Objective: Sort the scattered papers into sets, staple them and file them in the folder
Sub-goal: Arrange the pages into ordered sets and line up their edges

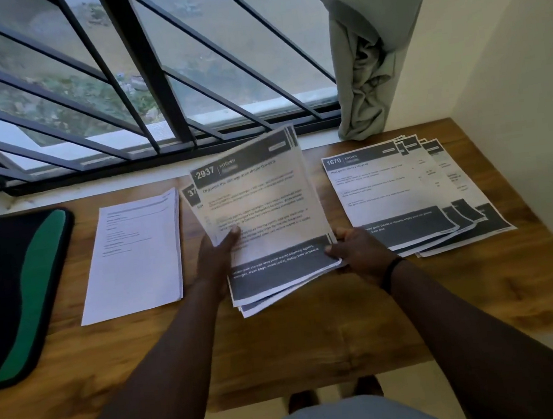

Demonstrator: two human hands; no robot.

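Note:
I hold a stack of printed sheets (261, 207), its top page headed "2937 KITCHEN", tilted up off the wooden table (317, 335) in the middle. My left hand (217, 261) grips its left edge with the thumb on the page. My right hand (359, 251) pinches the lower right corner. Under it lie more sheets (188, 195), one number starting "37". A fanned pile headed "1670 KITCHEN" (401, 195) lies at the right. A neat white stack (135, 256) lies at the left. A black and green folder (16, 294) rests at the far left.
A barred window (150, 85) runs along the back of the table. A grey-green curtain (368, 61) hangs at the back right, its end bunched on the sill. A cream wall (512, 79) closes the right side.

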